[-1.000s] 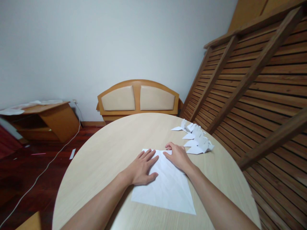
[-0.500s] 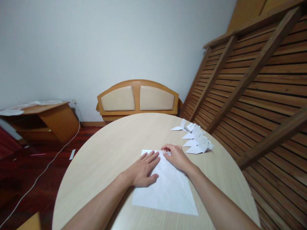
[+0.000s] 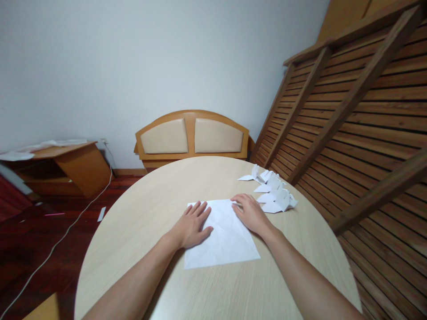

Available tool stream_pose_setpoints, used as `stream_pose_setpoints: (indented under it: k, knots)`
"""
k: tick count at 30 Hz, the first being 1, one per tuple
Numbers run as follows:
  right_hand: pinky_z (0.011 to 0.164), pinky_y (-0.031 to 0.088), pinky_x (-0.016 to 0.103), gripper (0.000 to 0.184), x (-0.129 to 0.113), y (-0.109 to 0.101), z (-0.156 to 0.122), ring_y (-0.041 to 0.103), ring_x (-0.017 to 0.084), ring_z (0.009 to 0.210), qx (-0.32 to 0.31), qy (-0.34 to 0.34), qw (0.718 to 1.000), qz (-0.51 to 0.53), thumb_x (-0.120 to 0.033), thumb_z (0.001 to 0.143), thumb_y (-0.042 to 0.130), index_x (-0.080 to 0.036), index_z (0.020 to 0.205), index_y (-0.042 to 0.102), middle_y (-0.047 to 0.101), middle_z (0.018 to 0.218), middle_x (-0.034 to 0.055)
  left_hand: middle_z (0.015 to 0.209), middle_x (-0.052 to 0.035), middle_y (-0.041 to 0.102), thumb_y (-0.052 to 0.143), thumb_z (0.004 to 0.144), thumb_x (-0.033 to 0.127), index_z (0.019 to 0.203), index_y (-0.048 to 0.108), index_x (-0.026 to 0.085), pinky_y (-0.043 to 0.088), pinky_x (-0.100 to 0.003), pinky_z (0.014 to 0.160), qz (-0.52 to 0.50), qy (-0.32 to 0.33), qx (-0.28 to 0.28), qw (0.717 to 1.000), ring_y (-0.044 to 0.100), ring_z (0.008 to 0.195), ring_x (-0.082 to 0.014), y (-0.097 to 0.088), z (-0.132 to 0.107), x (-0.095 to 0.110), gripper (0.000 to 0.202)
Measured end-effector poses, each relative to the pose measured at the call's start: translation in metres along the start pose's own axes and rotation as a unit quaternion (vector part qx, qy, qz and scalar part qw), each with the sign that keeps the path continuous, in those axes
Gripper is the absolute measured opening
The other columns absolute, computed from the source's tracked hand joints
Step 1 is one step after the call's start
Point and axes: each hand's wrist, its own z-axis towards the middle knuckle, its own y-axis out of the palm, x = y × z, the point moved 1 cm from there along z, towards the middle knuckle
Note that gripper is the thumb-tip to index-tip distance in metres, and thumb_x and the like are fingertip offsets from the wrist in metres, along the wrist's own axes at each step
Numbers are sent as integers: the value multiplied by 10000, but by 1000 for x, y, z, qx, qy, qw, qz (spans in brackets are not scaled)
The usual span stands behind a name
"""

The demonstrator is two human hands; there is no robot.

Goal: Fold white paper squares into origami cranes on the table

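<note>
A creased white sheet of paper (image 3: 225,242) lies on the round table in front of me. My left hand (image 3: 194,226) rests flat on the sheet's left side, palm down, with the fingers spread. At the upper right corner, my right hand (image 3: 251,214) has its fingers curled and its thumb and forefinger closed on the paper's edge. Just beyond that hand sit several folded white paper figures (image 3: 273,198), in a row along the table's right side.
The pale round table (image 3: 147,222) fills the lower middle. A padded headboard (image 3: 191,133) stands behind it. Wooden slats (image 3: 353,133) lean at the right. To the left are a low cabinet (image 3: 83,171) and a white cable (image 3: 68,229) on the dark floor.
The sheet has turned slightly and moved away from me, its near edge now farther off. My left hand has shifted left and away; my right hand has moved a little right with the corner.
</note>
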Motion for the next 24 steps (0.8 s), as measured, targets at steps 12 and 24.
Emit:
stream_pose_setpoints:
  k: [12, 24]
  knots:
    - [1198, 81, 596, 625, -13, 18, -13, 152, 320, 1517, -201, -20, 979, 2, -582, 969, 430, -287, 1517, 380, 250, 1629, 84, 1517, -136, 457, 527, 934, 519, 1426, 487, 197, 340, -507, 1157, -38, 55, 51, 996, 405, 1409, -321, -7, -1, 7, 590]
    - [1200, -11, 591, 1029, -16, 6, -19, 101, 351, 1520, -260, -69, 962, 33, -751, 707, 674, -250, 1538, 330, 192, 1637, 129, 1542, -193, 399, 583, 879, 586, 1456, 428, 111, 303, -483, 1186, -52, 11, 53, 997, 339, 1451, -322, 2, 4, 1, 764]
